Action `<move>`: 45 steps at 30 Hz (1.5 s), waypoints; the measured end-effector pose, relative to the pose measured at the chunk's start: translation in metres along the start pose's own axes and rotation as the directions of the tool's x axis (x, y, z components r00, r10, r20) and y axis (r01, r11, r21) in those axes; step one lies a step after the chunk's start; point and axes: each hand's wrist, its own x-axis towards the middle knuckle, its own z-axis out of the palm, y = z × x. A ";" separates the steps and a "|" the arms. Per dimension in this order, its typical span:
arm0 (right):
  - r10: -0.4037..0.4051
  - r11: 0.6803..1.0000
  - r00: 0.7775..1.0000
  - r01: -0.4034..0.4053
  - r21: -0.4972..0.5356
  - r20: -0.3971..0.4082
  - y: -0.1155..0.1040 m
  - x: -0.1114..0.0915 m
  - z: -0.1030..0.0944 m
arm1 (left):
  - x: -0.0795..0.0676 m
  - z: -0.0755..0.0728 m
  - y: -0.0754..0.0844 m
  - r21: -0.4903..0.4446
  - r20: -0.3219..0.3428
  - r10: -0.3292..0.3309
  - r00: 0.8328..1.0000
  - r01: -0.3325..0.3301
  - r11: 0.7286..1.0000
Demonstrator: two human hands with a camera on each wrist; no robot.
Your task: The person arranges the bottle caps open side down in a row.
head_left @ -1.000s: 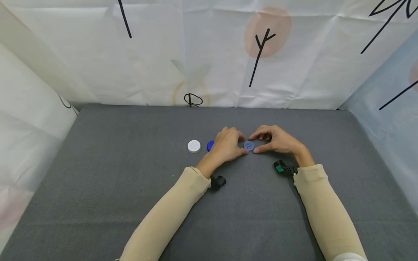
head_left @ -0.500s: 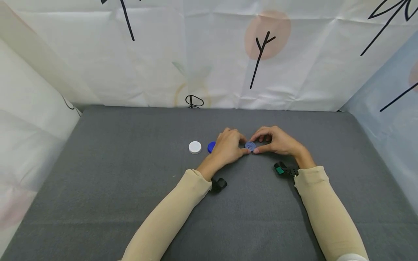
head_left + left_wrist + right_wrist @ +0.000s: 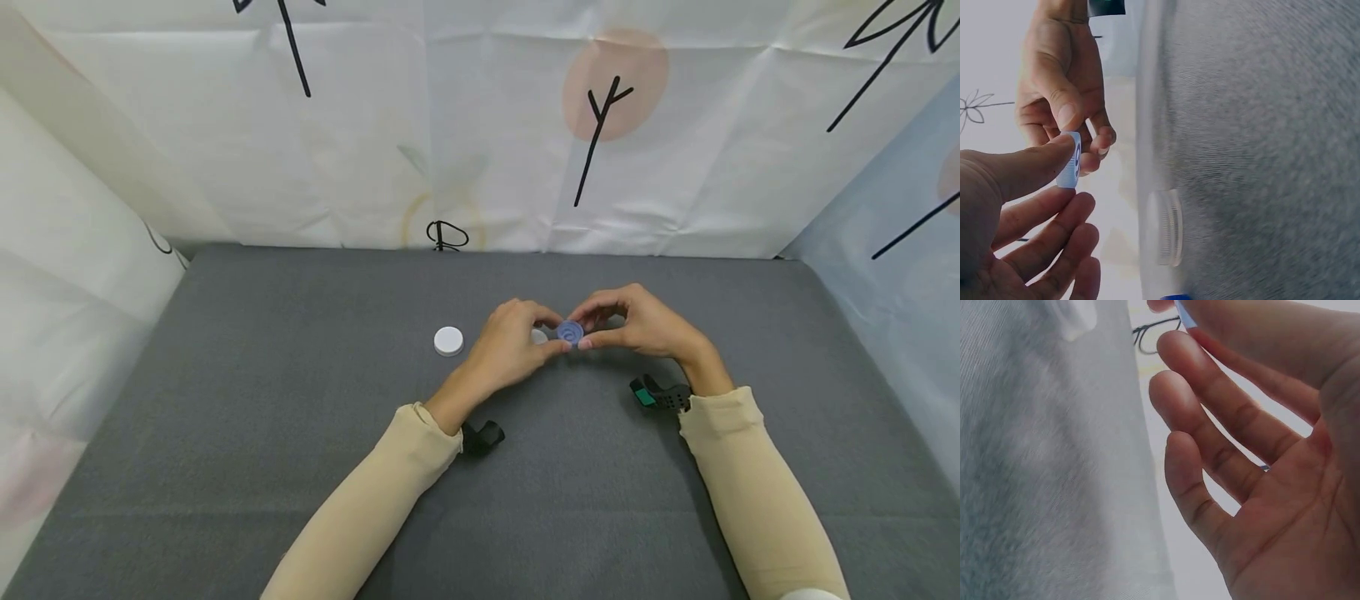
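A light blue bottle cap [image 3: 570, 333] with ridged sides is held between both hands, raised off the grey table. My left hand [image 3: 510, 337] pinches it with thumb and index finger. From the other side, my right hand [image 3: 637, 325] pinches its edge with the thumb and index finger. The left wrist view shows the cap on edge, a dark mark on its face, and the right thumb against its end. A translucent whitish cap [image 3: 538, 336] lies partly hidden behind the left hand; a white cap [image 3: 448, 341] lies farther left.
The grey cloth-covered table [image 3: 300, 467] reaches back to a white printed curtain [image 3: 495, 125]. A dark blue cap [image 3: 1176, 297] shows at the bottom edge of the left wrist view, hidden by the left hand in the head view.
Both hands have lifted the light blue cap from the table. The left wrist has swung left, covering the dark blue cap and exposing the whitish one.
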 end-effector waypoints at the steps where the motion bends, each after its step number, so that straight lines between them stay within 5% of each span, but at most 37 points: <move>1: -0.007 1.000 1.000 0.007 -0.004 -0.008 -0.003 0.000 0.000 | -0.001 -0.002 0.001 -0.013 -0.004 0.005 1.000 -0.005 1.000; 18: -0.160 0.987 0.976 0.158 -0.029 -0.145 -0.031 0.004 0.002 | -0.006 -0.018 -0.001 -0.344 -0.118 0.060 0.991 -0.097 0.934; 25: -0.187 0.982 0.968 0.183 -0.038 -0.169 -0.032 0.003 0.002 | -0.004 -0.020 -0.002 -0.513 -0.103 0.022 0.994 -0.072 0.855; 38: -0.218 0.976 0.959 0.214 -0.038 -0.180 -0.033 0.000 0.002 | -0.003 -0.022 -0.003 -0.691 0.052 -0.107 0.993 0.113 0.714; 45: -0.214 0.977 0.960 0.208 -0.054 -0.178 -0.033 0.000 0.002 | -0.002 -0.022 -0.002 -0.687 0.096 -0.143 0.985 0.170 0.706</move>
